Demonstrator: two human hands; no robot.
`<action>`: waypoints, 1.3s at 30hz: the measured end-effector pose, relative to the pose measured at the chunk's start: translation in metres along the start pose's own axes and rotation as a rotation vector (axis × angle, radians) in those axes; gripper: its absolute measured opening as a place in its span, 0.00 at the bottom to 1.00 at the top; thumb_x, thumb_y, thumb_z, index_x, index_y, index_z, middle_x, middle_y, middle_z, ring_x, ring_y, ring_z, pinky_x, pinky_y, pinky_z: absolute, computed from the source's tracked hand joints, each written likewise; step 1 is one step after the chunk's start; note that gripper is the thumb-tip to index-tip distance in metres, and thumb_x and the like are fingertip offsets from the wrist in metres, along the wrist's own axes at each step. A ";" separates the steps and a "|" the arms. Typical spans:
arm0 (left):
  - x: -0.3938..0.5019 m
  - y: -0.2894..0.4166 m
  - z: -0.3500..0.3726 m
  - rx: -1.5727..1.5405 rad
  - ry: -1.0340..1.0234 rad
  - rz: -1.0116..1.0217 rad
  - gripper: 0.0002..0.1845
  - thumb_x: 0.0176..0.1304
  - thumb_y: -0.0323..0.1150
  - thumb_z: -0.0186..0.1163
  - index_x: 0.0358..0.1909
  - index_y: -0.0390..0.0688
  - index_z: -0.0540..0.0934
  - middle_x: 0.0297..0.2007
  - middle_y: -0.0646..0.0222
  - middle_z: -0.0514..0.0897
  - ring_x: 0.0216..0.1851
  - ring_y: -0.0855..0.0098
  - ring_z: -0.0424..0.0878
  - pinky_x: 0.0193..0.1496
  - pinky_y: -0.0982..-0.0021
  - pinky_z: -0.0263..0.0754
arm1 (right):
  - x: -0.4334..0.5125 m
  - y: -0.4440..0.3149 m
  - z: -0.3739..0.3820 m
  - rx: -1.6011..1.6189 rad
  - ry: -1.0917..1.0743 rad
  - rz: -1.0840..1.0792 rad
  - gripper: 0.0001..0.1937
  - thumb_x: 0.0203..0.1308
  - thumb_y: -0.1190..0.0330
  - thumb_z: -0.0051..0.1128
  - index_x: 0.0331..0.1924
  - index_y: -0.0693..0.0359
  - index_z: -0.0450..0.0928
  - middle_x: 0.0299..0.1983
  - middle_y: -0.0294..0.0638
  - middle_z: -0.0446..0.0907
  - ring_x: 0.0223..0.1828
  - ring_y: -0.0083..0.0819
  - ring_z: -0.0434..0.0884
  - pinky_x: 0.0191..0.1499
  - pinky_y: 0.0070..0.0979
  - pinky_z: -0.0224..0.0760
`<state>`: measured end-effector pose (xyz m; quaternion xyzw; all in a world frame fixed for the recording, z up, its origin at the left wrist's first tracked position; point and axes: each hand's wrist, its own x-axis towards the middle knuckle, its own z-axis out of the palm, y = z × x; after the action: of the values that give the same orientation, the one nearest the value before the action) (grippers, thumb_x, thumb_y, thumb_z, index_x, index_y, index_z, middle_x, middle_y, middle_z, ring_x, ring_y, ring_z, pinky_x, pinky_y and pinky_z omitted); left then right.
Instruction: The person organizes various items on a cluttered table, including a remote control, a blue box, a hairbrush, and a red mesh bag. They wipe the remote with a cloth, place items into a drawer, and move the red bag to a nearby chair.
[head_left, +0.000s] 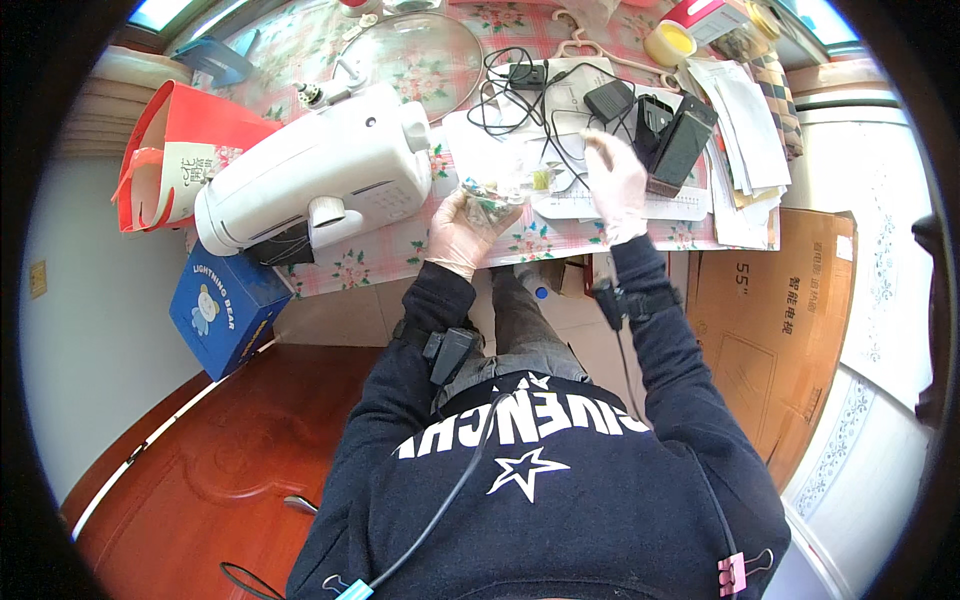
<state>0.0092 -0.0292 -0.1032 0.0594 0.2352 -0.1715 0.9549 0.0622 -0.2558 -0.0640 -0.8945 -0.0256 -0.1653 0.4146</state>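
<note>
My left hand (466, 231), in a thin pale glove, holds a clear plastic bag (489, 206) of small parts near the table's front edge. My right hand (616, 176), gloved too, is raised to the right of the bag, beside black cables (551, 112); whether its fingertips pinch anything is too small to tell. Between the hands lie a small yellow-green item (541, 180) and shiny clear packaging. A white sewing machine (322, 172) stands left of my left hand.
A floral cloth covers the table (352, 266). A red paper bag (187, 150) and a blue box (225, 307) are at the left. Black adapters (609, 101), a black device (682, 146), papers (742, 135) and a glass lid (420, 60) lie around. A large carton (772, 330) stands right.
</note>
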 end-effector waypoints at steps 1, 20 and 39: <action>-0.001 -0.001 -0.003 0.002 0.003 0.009 0.22 0.69 0.37 0.43 0.60 0.37 0.68 0.60 0.53 0.73 0.61 0.50 0.70 0.61 0.37 0.66 | -0.017 0.002 0.007 0.057 -0.061 0.197 0.11 0.61 0.68 0.55 0.45 0.61 0.81 0.37 0.44 0.84 0.35 0.30 0.84 0.42 0.24 0.75; -0.011 -0.009 -0.034 0.126 0.013 -0.006 0.24 0.66 0.33 0.52 0.62 0.34 0.65 0.61 0.52 0.70 0.64 0.52 0.66 0.64 0.40 0.63 | -0.073 -0.024 0.034 0.891 -0.158 0.843 0.13 0.61 0.65 0.59 0.46 0.62 0.79 0.28 0.30 0.78 0.23 0.17 0.70 0.25 0.15 0.62; -0.040 0.006 -0.001 -0.037 -0.409 -0.049 0.32 0.58 0.32 0.67 0.63 0.35 0.66 0.59 0.51 0.73 0.62 0.53 0.70 0.66 0.47 0.66 | -0.060 -0.125 -0.023 0.681 -0.494 0.356 0.20 0.57 0.73 0.64 0.53 0.70 0.73 0.37 0.36 0.81 0.39 0.19 0.77 0.45 0.17 0.70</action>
<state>-0.0224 -0.0118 -0.0850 0.0000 0.0408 -0.1987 0.9792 -0.0239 -0.1857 0.0228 -0.7103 -0.0222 0.1446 0.6885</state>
